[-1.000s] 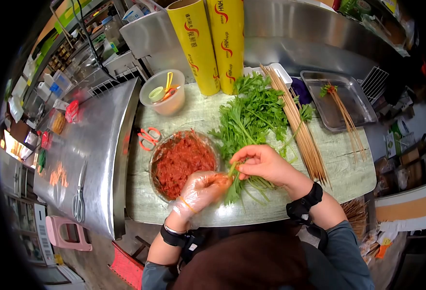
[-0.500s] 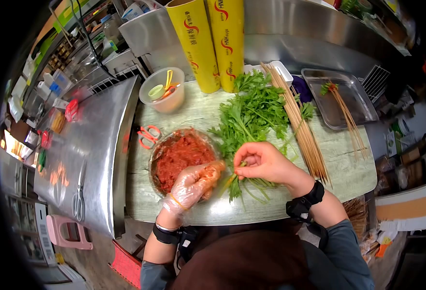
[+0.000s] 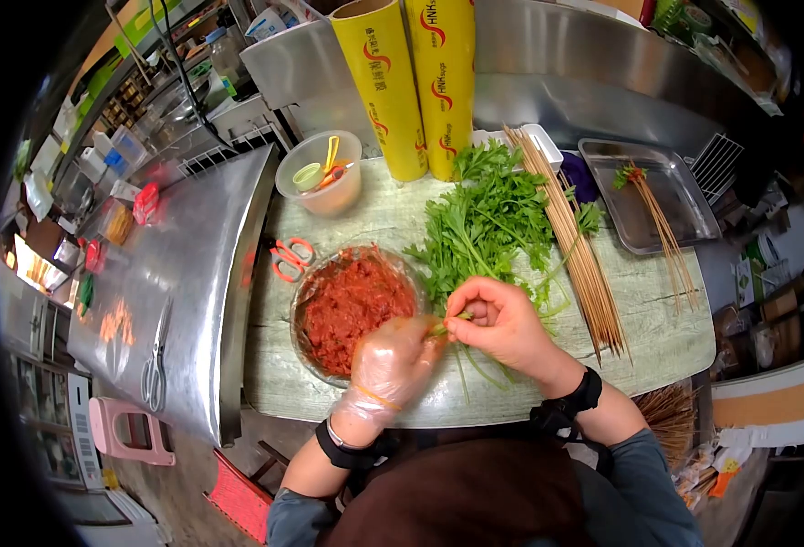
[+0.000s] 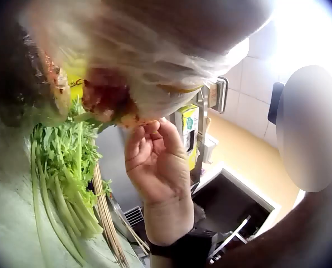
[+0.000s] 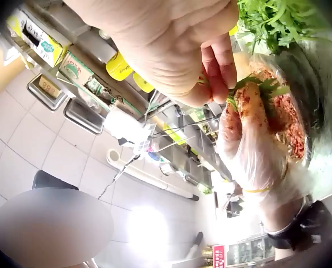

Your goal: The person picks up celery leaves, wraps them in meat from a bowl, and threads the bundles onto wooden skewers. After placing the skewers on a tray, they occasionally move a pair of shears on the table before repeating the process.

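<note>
A clear plastic glove smeared with red paste covers my left hand [image 3: 391, 360]; its fingers pinch a leafy celery sprig [image 5: 274, 90] with paste on it. My bare right hand [image 3: 507, 328] pinches the same sprig between thumb and fingertips. Both hands meet fingertip to fingertip over the front of the table. Beside the left hand is a plastic-lined bowl [image 3: 296, 314] of red minced meat [image 3: 352, 301]. A heap of leafy celery [image 3: 488, 219] lies just beyond the right hand, its stems toward me.
Bare wooden skewers [image 3: 570, 246] lie right of the celery. A metal tray [image 3: 621, 208] holds several skewers with red and green tips. Orange-handled scissors [image 3: 292, 259] and a plastic tub [image 3: 338, 199] stand left. Two yellow film rolls [image 3: 383, 100] rise behind. A steel counter [image 3: 197, 292] adjoins at left.
My left hand drew back left over the bowl half a second ago, then came right again to the sprig. The right hand stays nearly in place. The head view has shifted slightly.
</note>
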The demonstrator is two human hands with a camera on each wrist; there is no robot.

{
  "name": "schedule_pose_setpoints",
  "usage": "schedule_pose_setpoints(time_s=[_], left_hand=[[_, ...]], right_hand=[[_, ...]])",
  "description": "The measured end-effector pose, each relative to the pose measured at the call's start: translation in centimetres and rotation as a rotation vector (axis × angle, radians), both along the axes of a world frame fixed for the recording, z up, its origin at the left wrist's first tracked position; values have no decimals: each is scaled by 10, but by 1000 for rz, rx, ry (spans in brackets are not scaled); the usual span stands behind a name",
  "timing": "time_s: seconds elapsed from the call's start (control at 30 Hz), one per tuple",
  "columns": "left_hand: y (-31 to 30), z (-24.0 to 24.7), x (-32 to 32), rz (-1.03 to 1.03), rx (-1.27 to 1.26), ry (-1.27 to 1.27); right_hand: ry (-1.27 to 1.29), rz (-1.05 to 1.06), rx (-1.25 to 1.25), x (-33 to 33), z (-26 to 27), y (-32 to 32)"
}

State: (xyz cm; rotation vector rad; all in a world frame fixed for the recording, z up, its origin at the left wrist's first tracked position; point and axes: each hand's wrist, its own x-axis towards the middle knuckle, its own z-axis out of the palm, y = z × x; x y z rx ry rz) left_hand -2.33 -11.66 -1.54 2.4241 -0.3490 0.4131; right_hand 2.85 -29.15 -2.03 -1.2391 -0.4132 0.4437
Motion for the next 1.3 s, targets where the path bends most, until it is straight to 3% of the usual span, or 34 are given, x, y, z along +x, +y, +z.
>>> schedule_pose_setpoints(time_s=[0.07,0.2,0.23,0.37,0.47,0.57,0.67,0.77,0.93,1.03,1.13,1.3], left_hand=[[3,-2,3,8,-137,-50],[6,-8,-1,-82,-1057,491],[10,-10,0,-120,-973,463],[12,-21,-5,-82,-1152,482],[9,-23,-7,-44,-1167,452],[4,-24,-9,-71,-1214,380],[5,-29,-9,-120,-1139,377],[12,-35,-2,-182,-988,234],[50,-29,-2,-32,-1089,125],[70,-16,-8,157,-1134,83],[93,-19,-11,215,-1107,-8],[108,-15,-13,261,-1020,69]], right_hand=[[48,-21,81,-2,-3,2],[109,-15,170,-4,-13,5],[70,-14,163,-5,-15,6],[-188,-28,38,-9,-15,9],[-181,-185,-88,-15,1,11],[105,-53,130,-10,-2,10],[226,56,207,-8,-23,5],[167,-12,209,-8,-25,5],[92,-65,112,-9,-47,-1],[142,-55,53,-16,-60,-6],[161,-44,59,-24,-76,-10],[112,-10,40,-27,-89,-15]])
